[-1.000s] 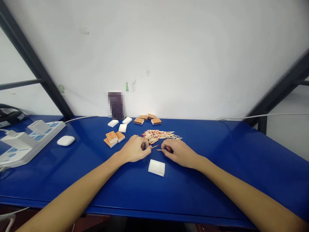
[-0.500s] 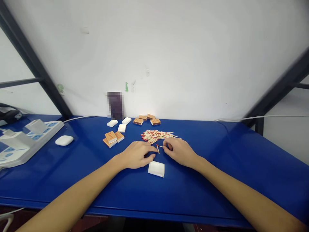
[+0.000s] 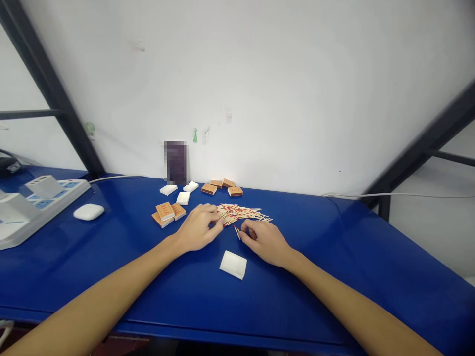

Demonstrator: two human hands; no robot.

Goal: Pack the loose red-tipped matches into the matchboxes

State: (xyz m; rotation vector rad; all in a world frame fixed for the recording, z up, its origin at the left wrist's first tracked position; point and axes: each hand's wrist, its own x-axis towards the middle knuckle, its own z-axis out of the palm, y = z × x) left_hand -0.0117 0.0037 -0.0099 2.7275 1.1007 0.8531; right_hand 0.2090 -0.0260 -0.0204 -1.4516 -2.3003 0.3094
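A loose pile of red-headed matches (image 3: 245, 212) lies on the blue tabletop (image 3: 178, 291). At the pile's left edge is my left hand (image 3: 198, 227), its thumb and forefinger closed at a match; the fingers partly hide it. My right hand (image 3: 265, 241) is in front of the pile, thumb and forefinger pinched at the lower end of matches (image 3: 237, 232) that lie close side by side. Nearer to me, between both arms, a white matchbox tray (image 3: 233, 264) rests on the table, its inside not visible.
Orange matchboxes (image 3: 165, 211) are stacked at the left, and several more orange matchboxes (image 3: 234, 191) stand near the wall. Three white trays (image 3: 183, 198) lie between them. Farther left are a white earbud case (image 3: 89, 211) and a power strip (image 3: 70, 198) with plugs.
My left hand has moved away from the match in front of the right hand, up to the pile's left edge. My right hand has brought its match alongside the other. The view has shifted slightly.
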